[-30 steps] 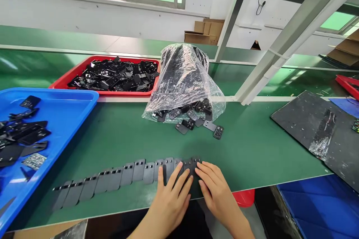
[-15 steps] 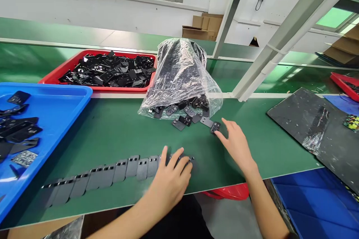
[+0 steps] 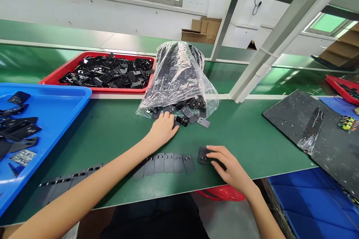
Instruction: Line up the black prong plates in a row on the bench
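My left hand (image 3: 163, 130) reaches to the mouth of a clear plastic bag (image 3: 179, 71) full of small black parts. Its thumb stands apart from the fingers, and a dark flat plate (image 3: 176, 123) shows partly between them; whether it is gripped is hard to see. My right hand (image 3: 228, 166) is low over the table, fingers apart, with the tips at the edge of a dark plate with small studs (image 3: 203, 155). Left of that lies a row of similar overlapping plates (image 3: 168, 162), partly hidden by my left forearm. Loose plates (image 3: 203, 122) lie before the bag.
A blue tray (image 3: 70, 95) with black parts stands at the left. Behind it is a red tray (image 3: 120, 90) heaped with black pieces. At the right lies a dark board (image 3: 291, 119), near a slanting white post (image 3: 260, 67). A red stool (image 3: 221, 193) shows below the table edge.
My left hand has moved from the row up to the loose plates by the bag. My right hand has come down toward me, and a studded plate now lies at its fingertips, right of the row.
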Demonstrator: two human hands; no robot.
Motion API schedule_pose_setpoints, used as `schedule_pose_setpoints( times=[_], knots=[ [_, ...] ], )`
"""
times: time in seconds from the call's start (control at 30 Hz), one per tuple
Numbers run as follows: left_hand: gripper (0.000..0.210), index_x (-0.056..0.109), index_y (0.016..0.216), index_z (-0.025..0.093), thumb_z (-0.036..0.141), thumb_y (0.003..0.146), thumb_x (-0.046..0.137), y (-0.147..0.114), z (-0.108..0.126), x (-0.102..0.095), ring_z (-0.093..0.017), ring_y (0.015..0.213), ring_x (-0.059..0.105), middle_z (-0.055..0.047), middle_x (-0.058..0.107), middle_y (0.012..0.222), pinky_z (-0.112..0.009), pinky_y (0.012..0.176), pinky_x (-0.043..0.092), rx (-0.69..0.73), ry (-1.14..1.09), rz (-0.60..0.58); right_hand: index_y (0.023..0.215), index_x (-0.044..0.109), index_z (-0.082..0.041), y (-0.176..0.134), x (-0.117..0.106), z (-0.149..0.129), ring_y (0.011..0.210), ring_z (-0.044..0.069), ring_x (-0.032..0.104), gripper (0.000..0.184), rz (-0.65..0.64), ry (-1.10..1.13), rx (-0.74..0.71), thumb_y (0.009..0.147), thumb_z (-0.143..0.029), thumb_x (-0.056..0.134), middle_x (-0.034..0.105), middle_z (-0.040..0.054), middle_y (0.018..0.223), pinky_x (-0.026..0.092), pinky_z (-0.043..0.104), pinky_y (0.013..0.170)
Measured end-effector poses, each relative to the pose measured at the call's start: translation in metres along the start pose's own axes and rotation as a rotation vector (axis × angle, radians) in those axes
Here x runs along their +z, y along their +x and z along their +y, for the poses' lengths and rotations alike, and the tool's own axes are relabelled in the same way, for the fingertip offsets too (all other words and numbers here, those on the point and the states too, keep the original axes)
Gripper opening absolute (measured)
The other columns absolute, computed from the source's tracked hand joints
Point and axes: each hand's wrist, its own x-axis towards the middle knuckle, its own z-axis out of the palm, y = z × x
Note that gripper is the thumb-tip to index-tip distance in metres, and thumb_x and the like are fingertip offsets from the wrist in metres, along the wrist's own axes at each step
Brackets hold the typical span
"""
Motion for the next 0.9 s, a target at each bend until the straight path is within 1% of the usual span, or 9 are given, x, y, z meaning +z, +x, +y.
schedule_pose_setpoints(
  times=[0.1, 0.2, 0.37, 0.43, 0.57, 0.63, 0.7, 0.8, 0.9],
  knots=[
    [0.025, 0.055, 0.107, 0.009, 0.026, 0.091, 0.048, -0.003, 0.003, -0.001, -0.026, 0.1, 0.054, -0.016, 0.059, 0.105, -0.037, 0.085, 0.045, 0.034, -0.018, -0.007, 0.12, 0.058, -0.027, 0.007, -0.001, 0.009, 0.131, 0.017, 0.048, 0.033, -0.044, 0.01, -0.033, 0.096, -0.014, 0.04, 0.059, 0.0036, 0.133, 0.046, 0.044, 0.106],
    [0.027, 0.053, 0.11, 0.01, 0.027, 0.09, 0.051, -0.006, 0.007, 0.001, -0.027, 0.101, 0.055, -0.015, 0.06, 0.105, -0.037, 0.086, 0.045, 0.077, -0.042, -0.011, 0.113, 0.063, -0.029, 0.012, 0.006, 0.013, 0.128, 0.018, 0.052, 0.027, -0.065, 0.0, -0.061, 0.095, -0.018, 0.046, 0.064, 0.0008, 0.126, 0.042, 0.05, 0.109],
    [0.028, 0.054, 0.11, 0.012, 0.028, 0.087, 0.057, -0.013, 0.016, -0.002, -0.025, 0.1, 0.055, -0.012, 0.062, 0.106, -0.035, 0.085, 0.044, 0.146, -0.091, -0.022, 0.103, 0.064, -0.022, -0.009, 0.02, 0.012, 0.118, 0.02, 0.059, 0.017, 0.081, -0.053, -0.006, 0.096, -0.024, 0.05, 0.067, 0.0054, 0.118, 0.045, 0.048, 0.106],
    [0.035, 0.054, 0.114, 0.014, 0.034, 0.086, 0.061, -0.019, 0.028, -0.008, -0.024, 0.1, 0.055, -0.01, 0.063, 0.106, -0.033, 0.083, 0.044, 0.198, -0.121, -0.025, 0.097, 0.064, -0.021, -0.022, 0.023, 0.012, 0.116, 0.02, 0.06, 0.015, 0.166, -0.084, 0.043, 0.096, -0.024, 0.049, 0.067, 0.0062, 0.114, 0.047, 0.044, 0.104],
    [0.054, 0.056, 0.11, 0.017, 0.058, 0.076, 0.067, -0.038, 0.068, -0.012, -0.024, 0.098, 0.055, -0.006, 0.064, 0.101, -0.034, 0.08, 0.044, 0.321, -0.149, -0.03, 0.098, 0.062, -0.02, -0.037, 0.027, 0.01, 0.1, 0.023, 0.06, 0.015, 0.351, -0.174, 0.225, 0.095, -0.026, 0.049, 0.064, 0.0101, 0.1, 0.052, 0.044, 0.088],
    [0.055, 0.058, 0.103, 0.017, 0.062, 0.073, 0.068, -0.048, 0.088, -0.008, -0.025, 0.095, 0.055, -0.007, 0.063, 0.098, -0.035, 0.078, 0.043, 0.362, -0.131, -0.03, 0.103, 0.062, -0.019, -0.039, 0.031, 0.004, 0.093, 0.025, 0.058, 0.018, 0.409, -0.213, 0.306, 0.095, -0.028, 0.049, 0.06, 0.0108, 0.095, 0.052, 0.045, 0.081],
    [0.053, 0.059, 0.1, 0.016, 0.061, 0.072, 0.069, -0.058, 0.101, -0.002, -0.026, 0.093, 0.054, -0.008, 0.063, 0.097, -0.036, 0.078, 0.042, 0.372, -0.106, -0.024, 0.108, 0.061, -0.018, -0.037, 0.036, -0.006, 0.093, 0.026, 0.056, 0.021, 0.426, -0.227, 0.339, 0.094, -0.029, 0.05, 0.059, 0.0117, 0.095, 0.05, 0.046, 0.08],
    [0.058, 0.058, 0.105, 0.015, 0.061, 0.072, 0.07, -0.069, 0.1, 0.001, -0.028, 0.096, 0.054, -0.011, 0.062, 0.1, -0.038, 0.081, 0.041, 0.341, -0.089, -0.013, 0.11, 0.062, -0.02, -0.035, 0.041, -0.025, 0.1, 0.026, 0.056, 0.022, 0.384, -0.19, 0.304, 0.093, -0.027, 0.051, 0.061, 0.0114, 0.103, 0.05, 0.045, 0.086],
    [0.065, 0.056, 0.113, 0.014, 0.063, 0.073, 0.067, -0.066, 0.078, -0.006, -0.027, 0.097, 0.053, -0.01, 0.061, 0.103, -0.037, 0.081, 0.041, 0.294, -0.109, -0.01, 0.104, 0.064, -0.023, -0.026, 0.033, -0.034, 0.101, 0.022, 0.059, 0.019, 0.355, -0.133, 0.256, 0.095, -0.027, 0.048, 0.064, 0.0082, 0.105, 0.052, 0.039, 0.086]
  ],
)
